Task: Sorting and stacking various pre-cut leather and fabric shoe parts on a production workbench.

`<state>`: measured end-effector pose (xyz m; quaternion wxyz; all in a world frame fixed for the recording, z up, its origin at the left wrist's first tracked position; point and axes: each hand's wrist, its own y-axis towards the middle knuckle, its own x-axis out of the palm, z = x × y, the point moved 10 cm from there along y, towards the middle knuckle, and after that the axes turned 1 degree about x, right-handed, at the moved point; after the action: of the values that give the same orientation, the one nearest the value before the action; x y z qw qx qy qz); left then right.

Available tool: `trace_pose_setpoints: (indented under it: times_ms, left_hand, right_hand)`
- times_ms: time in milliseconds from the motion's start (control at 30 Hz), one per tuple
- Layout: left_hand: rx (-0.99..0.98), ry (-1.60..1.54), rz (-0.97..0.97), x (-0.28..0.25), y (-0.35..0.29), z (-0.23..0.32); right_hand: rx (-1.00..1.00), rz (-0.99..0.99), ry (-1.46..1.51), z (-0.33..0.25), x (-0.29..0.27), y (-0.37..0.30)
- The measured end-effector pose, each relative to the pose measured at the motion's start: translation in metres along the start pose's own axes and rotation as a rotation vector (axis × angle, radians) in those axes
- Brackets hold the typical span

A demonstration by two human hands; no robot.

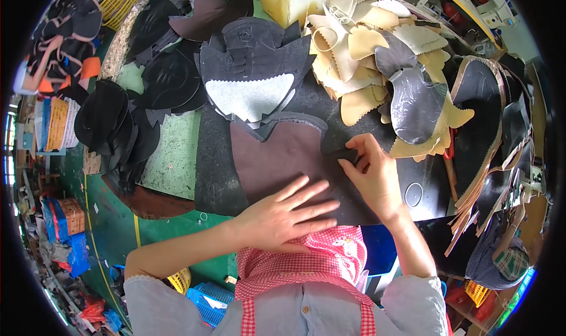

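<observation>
two hands: we log both over the brown piece (271,159), which lies flat on the black mat (215,185), right in front of the person.

left hand (277,221): palm down over the piece's near edge, fingers spread, thumb side hard to read; we'd say laid flat to steady the sheet.

right hand (377,174): thumb and forefinger brought together at a small dark flap (342,151) on the piece's right side; looks like a pinch, but too dark for us to tell how firm, or if the flap belongs to the brown piece. other fingers curled.

dark rim: we see a raised dark edging (295,119) along the piece's far edge, with a notch; turned away from the body, probably so the near part is free for the palm.

black stack (253,47): just beyond, its tips at the brown piece's far edge, a white toothed patch (250,94) on it; likely set there for easy reach.

side piles: black curved pieces (171,79) left, cream toothed pieces (362,103) right; we guess sorted by kind, leaving the middle to the hands.

odds: yellow block (295,5) at the far side, thin ring (413,194) right of the right hand, lying loose.
</observation>
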<state>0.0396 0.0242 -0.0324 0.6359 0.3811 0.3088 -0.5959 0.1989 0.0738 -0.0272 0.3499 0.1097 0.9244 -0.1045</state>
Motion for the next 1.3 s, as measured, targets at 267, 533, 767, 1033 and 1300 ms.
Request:
trace_pose_setpoints:
  times_ms: [267, 533, 767, 1033, 1300]
  left_hand:
    - [-0.453, 0.369, 0.214, -0.062, -0.008, -0.085]
    - [-0.452, 0.354, 0.717, -0.135, -0.044, -0.095]
    - [-0.531, 0.36, 0.362, -0.132, -0.04, -0.156]
    - [-0.51, -0.476, 0.906, -0.175, -0.069, -0.196]
    - [-0.557, -0.012, 0.448, -0.147, -0.06, -0.175]
  right_hand:
    - [-0.482, -0.16, -0.48, -0.035, 0.054, -0.064]
    - [-0.553, 0.287, -0.29, -0.036, -0.049, -0.04]
    - [-0.341, 0.558, -0.546, 0.02, -0.13, -0.018]
    - [-0.349, 0.457, -0.474, 0.02, -0.125, -0.001]
    - [-0.363, 0.45, -0.339, 0.019, -0.132, 0.005]
